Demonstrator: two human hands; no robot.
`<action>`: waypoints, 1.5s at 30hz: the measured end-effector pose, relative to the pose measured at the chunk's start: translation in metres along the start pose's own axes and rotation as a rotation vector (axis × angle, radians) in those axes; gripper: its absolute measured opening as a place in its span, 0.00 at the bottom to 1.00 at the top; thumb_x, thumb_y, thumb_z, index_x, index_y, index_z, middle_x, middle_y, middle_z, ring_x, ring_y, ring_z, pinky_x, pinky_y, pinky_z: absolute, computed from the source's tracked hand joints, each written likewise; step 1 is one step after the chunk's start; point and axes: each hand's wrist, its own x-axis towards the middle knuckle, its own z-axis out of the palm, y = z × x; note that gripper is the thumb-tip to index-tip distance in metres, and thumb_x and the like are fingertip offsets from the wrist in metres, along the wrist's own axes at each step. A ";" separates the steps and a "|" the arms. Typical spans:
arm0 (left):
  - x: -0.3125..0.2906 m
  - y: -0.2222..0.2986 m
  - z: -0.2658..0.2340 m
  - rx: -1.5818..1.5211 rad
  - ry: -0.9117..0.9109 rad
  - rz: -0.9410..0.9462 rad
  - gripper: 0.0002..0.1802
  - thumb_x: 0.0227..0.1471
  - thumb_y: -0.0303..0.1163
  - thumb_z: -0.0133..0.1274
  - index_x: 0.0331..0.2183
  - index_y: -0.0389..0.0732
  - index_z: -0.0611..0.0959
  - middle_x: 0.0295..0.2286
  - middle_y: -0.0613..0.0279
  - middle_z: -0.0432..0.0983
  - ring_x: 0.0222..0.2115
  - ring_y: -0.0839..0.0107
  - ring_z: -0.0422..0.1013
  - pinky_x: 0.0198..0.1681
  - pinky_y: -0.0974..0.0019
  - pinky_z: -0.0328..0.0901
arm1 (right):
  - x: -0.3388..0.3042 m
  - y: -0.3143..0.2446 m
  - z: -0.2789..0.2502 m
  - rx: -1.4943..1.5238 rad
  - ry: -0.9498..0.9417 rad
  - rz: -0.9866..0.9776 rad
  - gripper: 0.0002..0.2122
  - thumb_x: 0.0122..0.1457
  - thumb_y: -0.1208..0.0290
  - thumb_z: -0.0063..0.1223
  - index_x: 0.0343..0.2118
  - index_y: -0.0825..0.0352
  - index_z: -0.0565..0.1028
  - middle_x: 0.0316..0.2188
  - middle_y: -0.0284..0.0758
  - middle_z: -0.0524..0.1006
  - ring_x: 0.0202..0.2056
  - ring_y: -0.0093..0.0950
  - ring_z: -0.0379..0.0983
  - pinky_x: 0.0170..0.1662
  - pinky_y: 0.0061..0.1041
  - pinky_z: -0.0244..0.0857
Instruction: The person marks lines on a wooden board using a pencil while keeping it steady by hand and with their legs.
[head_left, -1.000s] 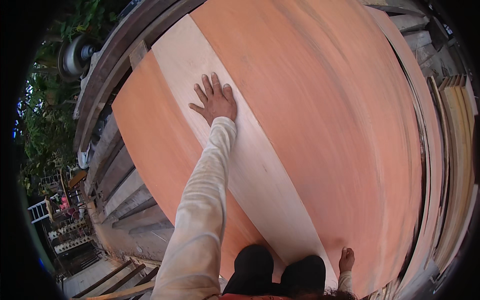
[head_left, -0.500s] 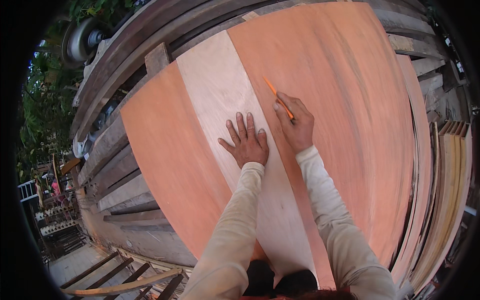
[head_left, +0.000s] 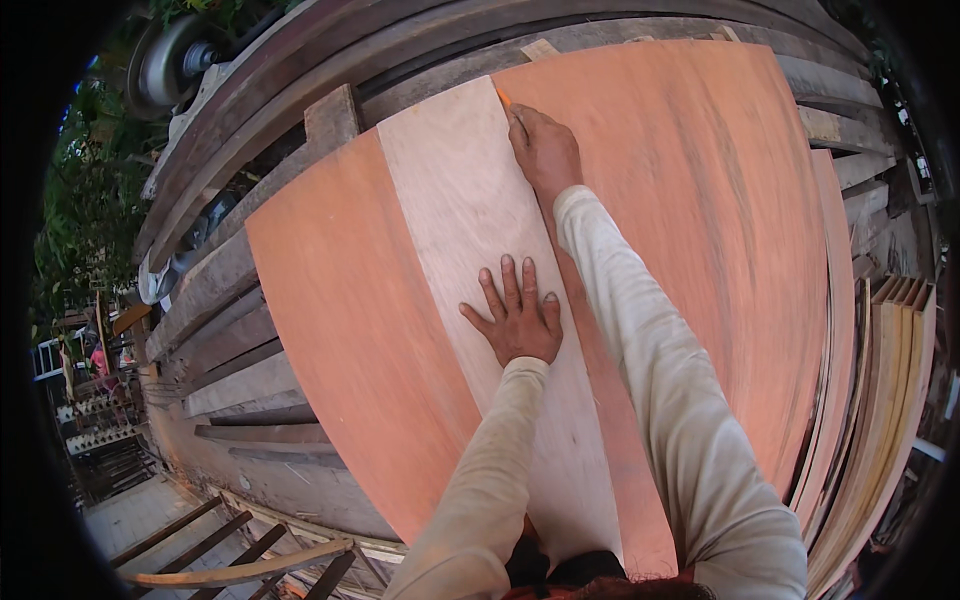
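A long pale plywood strip (head_left: 450, 190) lies lengthwise on a wide reddish-brown wooden sheet (head_left: 680, 200). Fingers spread, my left hand (head_left: 522, 318) presses flat on the strip near its middle. Toward the far end, my right hand (head_left: 546, 148) grips an orange pencil (head_left: 503, 97) beside the strip's right edge. Only the front of the pencil shows past my fingers, and its tip sits close to the far right corner of the strip. Whether the tip touches the wood is hard to see.
Weathered timber beams (head_left: 240, 280) run beneath and around the sheet. A stack of boards (head_left: 885, 400) stands at the right. A round metal machine part (head_left: 165, 65) is at the far left, and a slatted wooden frame (head_left: 250, 565) lies at the lower left.
My right hand has moved away from me, up along the strip's right edge with the pencil. My left hand stays flat on the strip, while the whole view has shifted slightly.
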 end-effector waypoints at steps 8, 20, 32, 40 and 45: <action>0.000 0.001 0.002 -0.006 -0.019 0.002 0.35 0.63 0.52 0.38 0.69 0.58 0.56 0.71 0.69 0.40 0.71 0.54 0.32 0.65 0.25 0.21 | -0.025 -0.006 -0.046 -0.146 -0.295 -0.010 0.09 0.61 0.70 0.49 0.39 0.69 0.76 0.33 0.51 0.79 0.38 0.48 0.77 0.41 0.45 0.70; 0.004 0.015 0.006 -0.044 -0.035 0.020 0.36 0.64 0.52 0.37 0.69 0.59 0.54 0.71 0.70 0.39 0.71 0.55 0.30 0.65 0.26 0.19 | 0.048 0.007 -0.026 -0.211 -0.219 -0.008 0.13 0.62 0.66 0.52 0.43 0.69 0.80 0.34 0.51 0.80 0.38 0.48 0.78 0.43 0.40 0.72; -0.007 -0.023 -0.005 0.014 -0.028 -0.020 0.35 0.63 0.52 0.38 0.69 0.58 0.56 0.71 0.68 0.41 0.71 0.54 0.31 0.65 0.26 0.20 | -0.034 -0.030 -0.032 -0.149 -0.267 -0.052 0.12 0.64 0.64 0.51 0.35 0.70 0.79 0.27 0.49 0.79 0.32 0.48 0.77 0.37 0.42 0.71; 0.000 0.016 0.011 -0.022 -0.033 0.023 0.35 0.63 0.51 0.38 0.69 0.59 0.55 0.71 0.69 0.40 0.71 0.54 0.31 0.66 0.26 0.21 | 0.067 0.012 -0.016 -0.334 -0.296 -0.143 0.09 0.56 0.71 0.51 0.33 0.70 0.79 0.29 0.51 0.80 0.34 0.50 0.79 0.40 0.46 0.71; -0.004 -0.011 0.008 0.041 0.011 -0.021 0.36 0.63 0.51 0.41 0.69 0.60 0.56 0.71 0.70 0.40 0.71 0.56 0.31 0.66 0.27 0.22 | -0.100 -0.028 -0.082 -0.199 -0.416 -0.010 0.06 0.57 0.74 0.50 0.34 0.71 0.75 0.26 0.49 0.79 0.30 0.49 0.77 0.35 0.46 0.70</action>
